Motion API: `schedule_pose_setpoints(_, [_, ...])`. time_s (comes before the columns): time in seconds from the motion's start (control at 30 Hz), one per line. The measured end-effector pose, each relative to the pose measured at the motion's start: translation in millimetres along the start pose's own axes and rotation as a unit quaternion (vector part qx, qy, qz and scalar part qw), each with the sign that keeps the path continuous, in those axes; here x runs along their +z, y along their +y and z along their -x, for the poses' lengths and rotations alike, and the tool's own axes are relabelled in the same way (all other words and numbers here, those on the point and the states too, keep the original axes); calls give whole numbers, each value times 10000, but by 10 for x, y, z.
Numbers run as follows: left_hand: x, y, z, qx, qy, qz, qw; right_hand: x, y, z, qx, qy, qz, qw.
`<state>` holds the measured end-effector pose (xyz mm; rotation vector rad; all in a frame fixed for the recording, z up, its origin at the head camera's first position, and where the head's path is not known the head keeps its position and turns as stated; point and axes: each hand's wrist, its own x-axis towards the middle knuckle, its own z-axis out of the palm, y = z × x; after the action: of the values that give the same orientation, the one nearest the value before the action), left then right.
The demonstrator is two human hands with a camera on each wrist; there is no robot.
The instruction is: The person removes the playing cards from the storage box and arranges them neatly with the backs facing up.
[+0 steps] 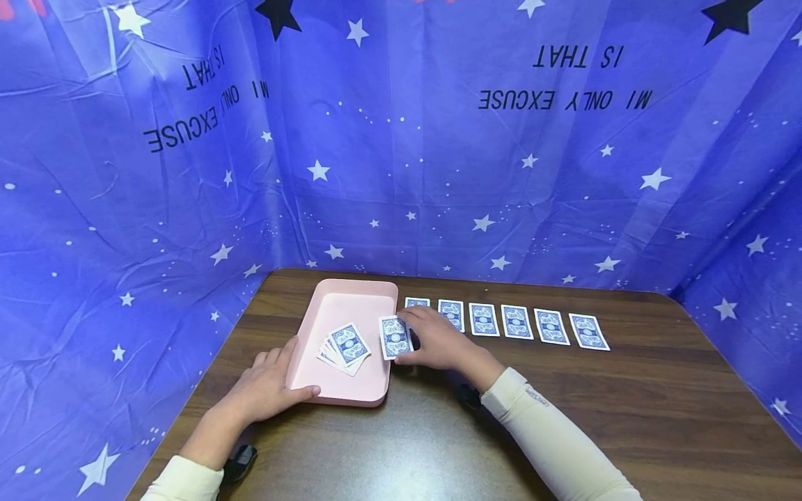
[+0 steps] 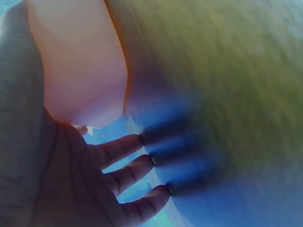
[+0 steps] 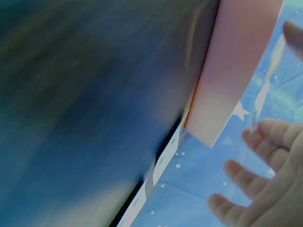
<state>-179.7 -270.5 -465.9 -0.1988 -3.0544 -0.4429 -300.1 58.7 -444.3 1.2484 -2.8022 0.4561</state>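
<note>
My right hand (image 1: 436, 337) pinches a blue-backed playing card (image 1: 395, 338) between thumb and fingers, just over the right rim of a pink tray (image 1: 370, 287). In the right wrist view the same card (image 3: 262, 101) appears nearly edge-on, above the tray's side wall (image 3: 232, 66). Inside the tray lies a small fanned pile of playing cards (image 1: 348, 344), its top card back up. At the tray's left side rests my left hand (image 1: 266, 381), its thumb along the near left corner. The left wrist view shows those fingers (image 2: 128, 177) extended beside the tray wall (image 2: 90, 56).
A row of face-down cards (image 1: 517, 322) runs right from the tray along the back of the brown wooden table (image 1: 626, 410). The leftmost card (image 1: 417, 302) is partly covered by my right hand. Blue star-printed curtains (image 1: 401, 153) enclose the back and both sides.
</note>
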Motion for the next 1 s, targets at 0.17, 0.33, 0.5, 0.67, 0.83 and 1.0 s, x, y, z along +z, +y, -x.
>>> schedule_pose_setpoints(0.17, [-6, 10, -3, 9, -27, 1, 10000, -6, 79, 159, 274, -10, 71, 9996])
schedule_pose_setpoints(0.33, [-12, 15, 1, 17, -28, 31, 10000, 4, 111, 273, 380, 15, 163, 9991])
schedule_pose_setpoints(0.5, [-2, 13, 0, 2, -52, 15, 10000, 33, 98, 336, 545, -82, 253, 9982])
schedule_pose_setpoints(0.67, [-2, 9, 4, -13, -32, 11, 10000, 78, 60, 354, 704, -393, 341, 9962])
schedule_pose_setpoints(0.83, [1, 6, 3, -31, -37, 77, 10000, 110, 25, 352, 818, -597, 342, 9943])
schedule_pose_setpoints(1.0, [10, -3, -2, -31, -27, 58, 10000, 115, -13, 338, 887, -699, 366, 9929])
